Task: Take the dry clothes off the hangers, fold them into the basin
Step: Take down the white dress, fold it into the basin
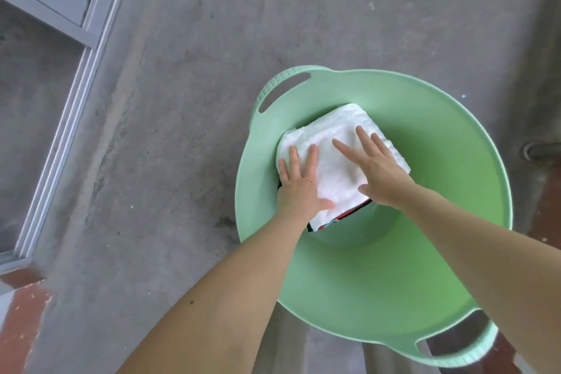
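A pale green round basin (440, 161) with two handles stands on the concrete floor. Inside it lies a folded white cloth (337, 136) on top of a small stack; red and dark edges of other folded clothes (343, 218) peek out beneath it. My left hand (299, 182) lies flat on the cloth's left side, fingers spread. My right hand (379, 167) presses flat on its right side, fingers also spread. Neither hand grips anything. No hangers are in view.
Grey concrete floor (182, 100) surrounds the basin. A metal door frame and sliding track (69, 106) run along the left. Metal post bases (543, 152) stand at the right edge and at the top right. Red tiles (21, 319) show at the bottom left.
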The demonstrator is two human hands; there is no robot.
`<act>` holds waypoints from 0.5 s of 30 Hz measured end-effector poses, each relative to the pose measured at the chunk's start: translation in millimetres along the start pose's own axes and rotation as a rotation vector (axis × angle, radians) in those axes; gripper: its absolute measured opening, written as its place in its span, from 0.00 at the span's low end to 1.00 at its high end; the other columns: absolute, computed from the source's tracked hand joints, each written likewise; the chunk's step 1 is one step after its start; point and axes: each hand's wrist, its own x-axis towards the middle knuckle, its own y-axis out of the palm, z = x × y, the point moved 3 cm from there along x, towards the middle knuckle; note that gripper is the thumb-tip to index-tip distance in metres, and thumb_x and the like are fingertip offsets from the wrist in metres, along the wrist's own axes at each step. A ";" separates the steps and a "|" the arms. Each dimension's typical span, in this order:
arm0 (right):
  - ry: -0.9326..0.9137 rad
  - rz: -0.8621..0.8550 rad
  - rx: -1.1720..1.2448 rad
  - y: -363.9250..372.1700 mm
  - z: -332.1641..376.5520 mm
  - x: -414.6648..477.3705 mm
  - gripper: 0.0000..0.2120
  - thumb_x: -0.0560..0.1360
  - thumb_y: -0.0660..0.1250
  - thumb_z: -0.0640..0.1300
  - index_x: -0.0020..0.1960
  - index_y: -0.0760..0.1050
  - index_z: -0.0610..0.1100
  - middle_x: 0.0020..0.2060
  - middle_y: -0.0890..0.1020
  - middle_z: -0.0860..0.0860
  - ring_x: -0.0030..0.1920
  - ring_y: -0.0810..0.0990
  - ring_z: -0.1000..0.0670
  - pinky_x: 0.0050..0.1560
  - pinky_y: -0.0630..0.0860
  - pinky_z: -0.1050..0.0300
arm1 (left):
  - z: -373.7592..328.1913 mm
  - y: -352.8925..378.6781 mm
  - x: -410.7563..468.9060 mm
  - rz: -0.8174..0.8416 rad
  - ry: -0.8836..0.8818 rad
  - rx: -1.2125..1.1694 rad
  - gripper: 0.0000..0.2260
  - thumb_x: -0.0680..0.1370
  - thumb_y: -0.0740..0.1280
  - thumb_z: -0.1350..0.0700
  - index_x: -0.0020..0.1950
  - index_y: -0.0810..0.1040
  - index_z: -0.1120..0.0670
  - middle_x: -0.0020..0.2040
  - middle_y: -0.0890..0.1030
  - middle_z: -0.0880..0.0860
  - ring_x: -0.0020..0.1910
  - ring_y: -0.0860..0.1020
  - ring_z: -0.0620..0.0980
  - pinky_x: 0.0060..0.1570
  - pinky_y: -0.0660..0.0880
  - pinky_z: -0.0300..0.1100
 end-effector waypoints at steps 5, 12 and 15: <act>0.074 -0.111 0.150 -25.6 16.4 -32.6 0.41 0.72 0.66 0.33 0.76 0.53 0.59 0.77 0.54 0.48 0.74 0.58 0.42 0.69 0.63 0.50 | -4.2 -45.5 -36.6 -0.032 -0.073 -0.112 0.47 0.74 0.71 0.47 0.78 0.37 0.49 0.78 0.36 0.55 0.77 0.41 0.60 0.74 0.49 0.51; 0.128 -0.083 0.402 -87.4 67.2 -79.2 0.18 0.77 0.63 0.39 0.64 0.74 0.52 0.59 0.79 0.52 0.49 0.78 0.54 0.54 0.76 0.57 | -7.7 -111.1 -86.3 -0.025 -0.100 -0.122 0.23 0.80 0.62 0.52 0.73 0.63 0.54 0.75 0.58 0.56 0.70 0.64 0.58 0.64 0.69 0.50; 0.142 -0.117 0.424 -115.2 94.8 -98.7 0.19 0.76 0.64 0.39 0.66 0.72 0.52 0.58 0.79 0.51 0.49 0.77 0.52 0.49 0.74 0.59 | -19.2 -146.9 -109.8 0.022 -0.020 -0.119 0.16 0.80 0.61 0.54 0.68 0.70 0.55 0.66 0.72 0.55 0.61 0.73 0.55 0.57 0.72 0.47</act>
